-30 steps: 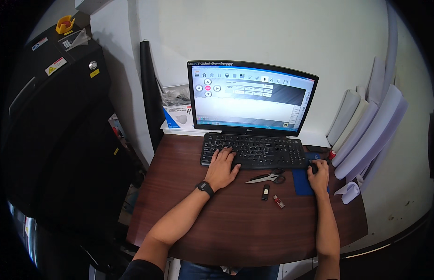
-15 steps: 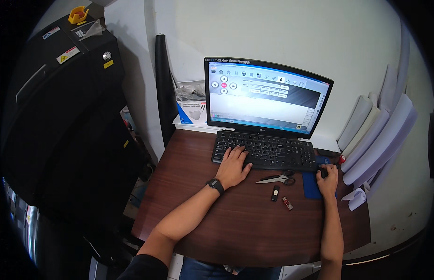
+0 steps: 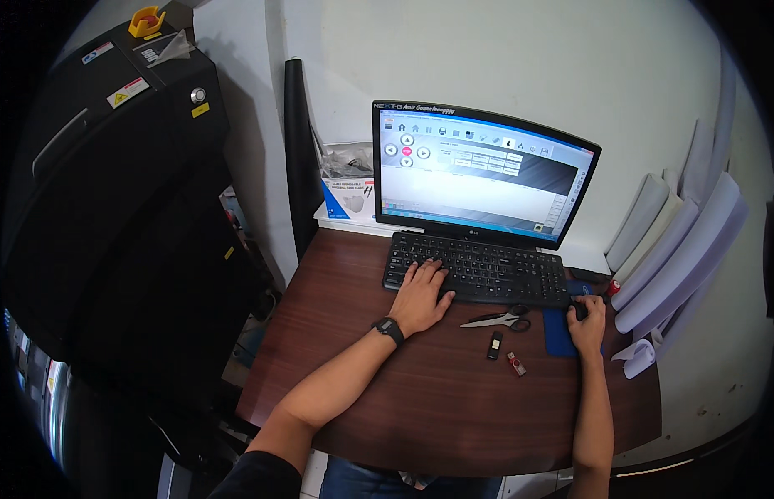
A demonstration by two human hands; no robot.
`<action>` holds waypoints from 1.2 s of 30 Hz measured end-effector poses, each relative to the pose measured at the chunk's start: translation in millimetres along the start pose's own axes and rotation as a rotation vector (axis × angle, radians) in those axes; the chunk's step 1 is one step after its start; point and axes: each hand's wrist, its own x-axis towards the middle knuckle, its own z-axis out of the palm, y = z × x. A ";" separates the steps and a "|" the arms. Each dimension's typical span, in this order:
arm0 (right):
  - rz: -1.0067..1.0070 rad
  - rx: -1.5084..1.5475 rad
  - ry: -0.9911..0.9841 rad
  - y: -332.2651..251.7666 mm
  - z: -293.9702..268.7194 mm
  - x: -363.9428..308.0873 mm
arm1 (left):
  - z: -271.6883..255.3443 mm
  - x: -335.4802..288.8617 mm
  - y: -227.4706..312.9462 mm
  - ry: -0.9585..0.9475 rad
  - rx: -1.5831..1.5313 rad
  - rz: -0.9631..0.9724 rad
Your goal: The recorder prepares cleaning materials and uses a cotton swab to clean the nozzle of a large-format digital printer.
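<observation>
My left hand (image 3: 419,301) rests with fingers spread on the left part of a black keyboard (image 3: 487,270), a black watch on its wrist. My right hand (image 3: 586,326) curls round a dark computer mouse (image 3: 579,311), which it partly covers, on a blue mouse pad (image 3: 558,334). Behind the keyboard stands a black monitor (image 3: 484,179), lit with a program window of icons, arrow buttons and a red centre button. Between my hands lie scissors (image 3: 497,319) with dark handles, a black USB stick (image 3: 494,345) and a red and silver USB stick (image 3: 517,363).
A brown wooden desk (image 3: 387,399) carries all this. Left of it stands a large black machine (image 3: 113,216) with a yellow-guarded button on top. A mask box (image 3: 350,198) and a tall black roll (image 3: 295,150) are beside the monitor. White paper rolls (image 3: 686,241) lean at the right wall.
The whole view has shifted slightly, so everything sits a little further right. Both hands keep their places on the keyboard and the mouse.
</observation>
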 end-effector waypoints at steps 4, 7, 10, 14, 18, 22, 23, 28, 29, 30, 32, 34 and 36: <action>-0.005 -0.005 0.002 0.2 -0.3 0.5 | -0.2 0.5 0.4 0.000 0.000 0.001; -0.007 -0.010 0.005 -1.7 -0.4 0.3 | 0.2 0.0 0.1 0.002 -0.002 0.002; -0.009 -0.003 0.007 -0.1 0.0 0.0 | 0.5 -0.1 0.2 0.004 0.000 0.002; -0.009 0.039 -0.002 6.6 2.0 -0.4 | 0.5 0.0 0.4 0.004 -0.004 0.002; 0.011 0.057 -0.024 3.6 1.1 -0.3 | -0.4 -0.4 0.8 0.004 -0.005 -0.001; 0.003 0.027 -0.032 5.5 1.7 -0.9 | 0.0 -0.2 -0.1 0.004 -0.009 0.000; -0.006 0.015 -0.030 5.5 2.2 -1.0 | 0.4 -0.3 -0.8 0.006 -0.007 0.002; 0.008 0.008 -0.035 5.3 2.2 -1.0 | 0.1 0.0 0.2 0.002 -0.012 0.004; 0.012 0.009 -0.039 4.7 2.4 -1.0 | -0.1 -0.1 0.2 -0.003 -0.011 -0.001; 0.012 0.010 -0.037 4.4 2.1 -0.7 | 0.2 -0.1 0.2 -0.002 -0.010 0.000; 0.021 0.008 -0.043 4.3 1.9 -0.1 | 0.5 0.1 0.1 0.000 0.002 0.000; 0.007 0.005 -0.040 6.7 2.0 -0.4 | 0.3 0.3 0.4 -0.003 -0.001 0.000; -0.006 0.002 -0.037 8.6 3.3 -1.0 | 0.3 0.0 0.6 -0.006 -0.004 -0.001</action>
